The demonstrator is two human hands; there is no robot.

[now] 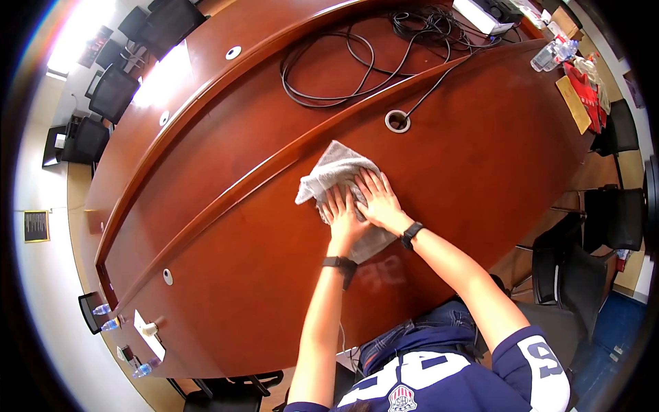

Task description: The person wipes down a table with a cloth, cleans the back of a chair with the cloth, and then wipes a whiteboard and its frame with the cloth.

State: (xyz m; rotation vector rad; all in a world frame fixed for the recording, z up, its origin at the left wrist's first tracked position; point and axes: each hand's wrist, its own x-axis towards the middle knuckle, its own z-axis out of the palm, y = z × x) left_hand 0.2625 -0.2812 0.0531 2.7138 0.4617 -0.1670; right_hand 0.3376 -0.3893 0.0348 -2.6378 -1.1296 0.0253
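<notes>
**L hand [345, 220] + R hand [382, 204] flat on grey cloth [338, 169], nr side of bench [467, 178]**

Both my hands are down on the cloth, side by side, R a bit to the right & slightly farther out than L. Fingers on both are straight & a little spread, laid on top of the fabric, not closed round it. Can't tell if my thumbs touch, too tight btwn the hands. Cloth is on the glossy red-brown bench top, nr side of the raised ridge [274, 167], bunched & folded at its far-left end, w/ a flatter bit sticking out nr me under my wrists. Black band on each wrist: L band [340, 265], R band [412, 234].

Just far-right of the cloth: round cable hole [397, 122] w/ a black lead [439, 81] going in. Beyond the ridge, far side, a tangle of black cables [425, 29], loops trailing left. Far right corner: clear bottles [552, 55], red bag [581, 89] & yellow envelope [572, 104]. Well off to the left: white sheet [155, 347] w/ a small cup [149, 329] on it, a bottle [143, 371] nearby. Black chairs [612, 216] along the right, more far left.
</notes>
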